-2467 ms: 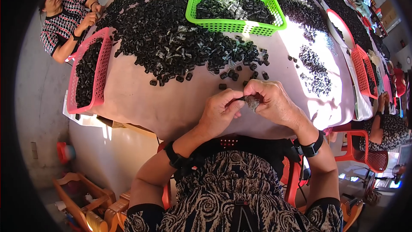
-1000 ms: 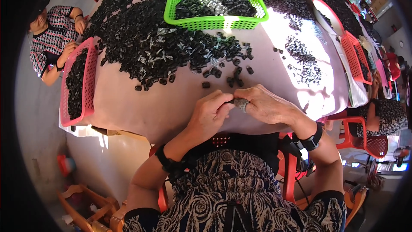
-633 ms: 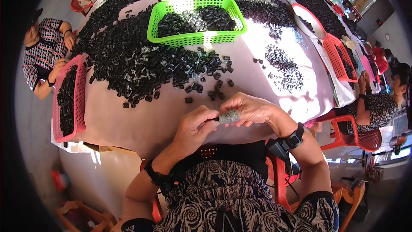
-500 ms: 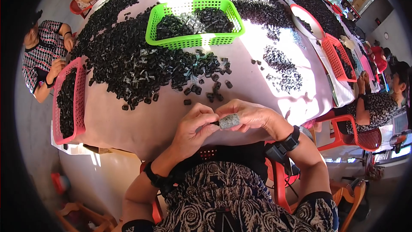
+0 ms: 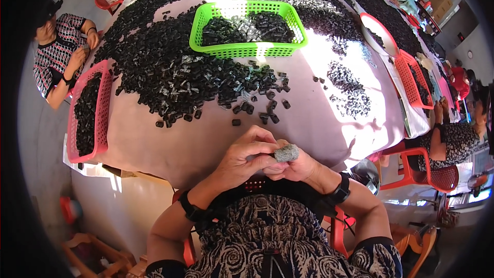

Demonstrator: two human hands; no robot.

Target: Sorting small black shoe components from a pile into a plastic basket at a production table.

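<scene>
My left hand (image 5: 250, 155) and my right hand (image 5: 297, 166) meet over the table's near edge, both closed, with their fingertips touching. Between them a small black plastic part shows only as a dark sliver; my left thumb and fingers pinch it. A grey, rough-textured, rounded piece (image 5: 286, 153) sits at my right thumb; I cannot tell whether it is held or covers the thumb. The right fingers are curled, and what they grip is hidden. Just beyond my hands lie several loose black plastic parts (image 5: 269, 118) like those in the large heap (image 5: 170, 80).
A green basket (image 5: 249, 51) of black parts stands ahead, with a pink basket (image 5: 105, 108) at left. At right are a red basket (image 5: 406, 80) and a red-rimmed basin (image 5: 392, 41). Small clear pieces (image 5: 350, 90) lie in sunlight. People sit along both sides.
My right hand has closed in and curled lower against my left. The grey piece has tilted, and the black part is now mostly hidden. The whole view has shifted slightly.
</scene>
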